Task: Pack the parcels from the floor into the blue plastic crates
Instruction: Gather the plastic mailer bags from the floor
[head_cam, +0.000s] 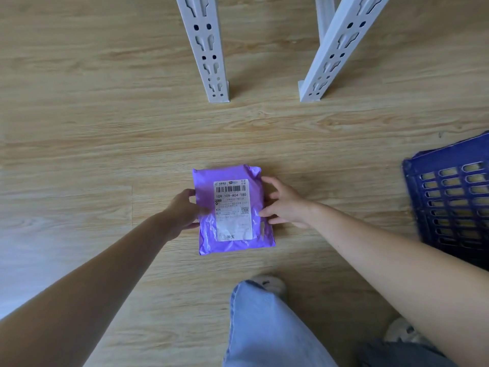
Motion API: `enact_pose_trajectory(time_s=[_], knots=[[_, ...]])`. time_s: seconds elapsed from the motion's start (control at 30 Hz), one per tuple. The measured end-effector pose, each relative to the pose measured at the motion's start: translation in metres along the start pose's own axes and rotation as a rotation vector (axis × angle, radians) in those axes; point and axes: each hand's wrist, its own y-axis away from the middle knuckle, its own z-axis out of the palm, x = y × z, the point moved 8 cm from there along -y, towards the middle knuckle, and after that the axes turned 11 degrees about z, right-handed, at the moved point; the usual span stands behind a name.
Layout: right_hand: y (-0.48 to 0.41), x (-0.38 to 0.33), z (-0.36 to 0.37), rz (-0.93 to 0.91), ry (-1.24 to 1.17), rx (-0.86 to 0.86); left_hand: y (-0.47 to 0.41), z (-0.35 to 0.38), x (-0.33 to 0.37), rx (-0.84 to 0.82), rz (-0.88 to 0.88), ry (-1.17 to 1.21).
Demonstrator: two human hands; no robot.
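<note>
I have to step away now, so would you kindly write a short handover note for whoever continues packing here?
Left hand: at the left edge of the purple parcel, fingers touching it; no firm grip visible.
Right hand: open, fingers spread at the parcel's right edge.
The parcel lies flat on the wooden floor, shipping label facing up, in front of the white rack legs.
Blue plastic crate: at the right edge of view, partly cut off; its contents cannot be seen.
Done: nothing confirmable.
Left: lift this parcel and place it in the crate.
</note>
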Motion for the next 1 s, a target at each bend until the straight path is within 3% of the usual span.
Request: enact_pose_trajectory(time_s=[0.3, 0.6, 1.0], knots=[[0.026, -0.012, -0.027, -0.048, -0.200, -0.032, -0.001, 0.019, 0.064, -0.101, 0.108, 0.057], [0.093, -0.035, -0.112, -0.180, -0.266, 0.173, 0.009, 0.070, 0.166, -0.327, 0.266, 0.036], [0.239, -0.048, -0.217, -0.427, -0.536, 0.214, 0.106, 0.162, 0.317, -0.593, 0.554, -0.058]])
